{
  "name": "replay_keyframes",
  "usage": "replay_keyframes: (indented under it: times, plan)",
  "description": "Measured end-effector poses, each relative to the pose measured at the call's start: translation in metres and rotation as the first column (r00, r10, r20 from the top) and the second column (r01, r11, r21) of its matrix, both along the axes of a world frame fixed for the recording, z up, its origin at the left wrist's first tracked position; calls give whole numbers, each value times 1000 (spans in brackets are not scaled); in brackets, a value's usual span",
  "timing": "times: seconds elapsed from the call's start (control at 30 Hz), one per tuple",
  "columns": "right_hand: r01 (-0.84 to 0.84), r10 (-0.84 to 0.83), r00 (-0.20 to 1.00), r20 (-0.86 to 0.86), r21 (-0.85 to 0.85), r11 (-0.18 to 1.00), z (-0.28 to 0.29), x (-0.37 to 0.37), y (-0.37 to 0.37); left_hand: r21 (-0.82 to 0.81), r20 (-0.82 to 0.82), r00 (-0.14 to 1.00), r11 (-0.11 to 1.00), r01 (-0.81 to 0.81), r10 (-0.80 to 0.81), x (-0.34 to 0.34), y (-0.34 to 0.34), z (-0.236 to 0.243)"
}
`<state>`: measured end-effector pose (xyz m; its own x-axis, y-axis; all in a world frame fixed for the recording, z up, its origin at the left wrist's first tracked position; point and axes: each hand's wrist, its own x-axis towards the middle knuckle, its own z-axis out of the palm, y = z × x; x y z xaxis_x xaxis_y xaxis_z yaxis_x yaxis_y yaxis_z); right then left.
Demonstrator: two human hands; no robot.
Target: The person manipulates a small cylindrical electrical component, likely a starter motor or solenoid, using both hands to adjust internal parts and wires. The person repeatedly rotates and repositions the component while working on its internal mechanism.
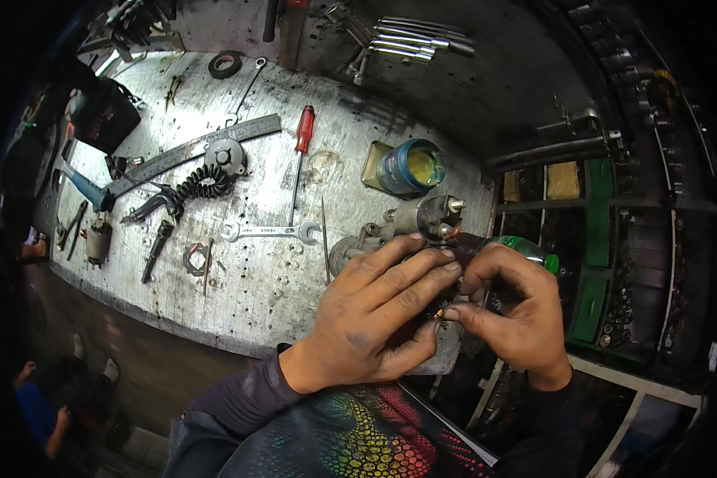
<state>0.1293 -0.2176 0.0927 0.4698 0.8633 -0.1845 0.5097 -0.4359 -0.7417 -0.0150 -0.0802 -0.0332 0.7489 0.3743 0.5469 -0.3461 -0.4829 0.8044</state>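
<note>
A starter motor (417, 219) with a metal solenoid and copper-coloured terminals lies at the bench's right end. My left hand (378, 315) rests over its near part, fingers side by side and curved round it, hiding much of the body. Close by, my right hand (518, 307) is closed in a pinch at the motor's end. A small copper-coloured bit (439, 315) shows by the right thumb tip. What the right fingers hold is mostly hidden. Behind the right hand lies a green-capped bottle (522, 248).
An open blue tub of yellowish grease (413, 168) stands beyond the motor. Left of it lie a red-handled screwdriver (303, 139), an open-end wrench (267, 232), a hammer (86, 188) and a coiled black cord (203, 182). Tool compartments (601, 231) border the right. Another person (44, 418) is at lower left.
</note>
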Motion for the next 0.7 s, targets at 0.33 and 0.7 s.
replay_keyframes:
  times: [0.33, 0.7]
  plan:
    - [133, -144, 931, -335, -54, 990, -20, 2, -3, 30, -59, 997, 999, -42, 43, -1, -7, 9]
    - [110, -83, 796, -600, 8, 994, -31, 18, -7, 70, -108, 987, 991, -115, 122, -1, -17, 16]
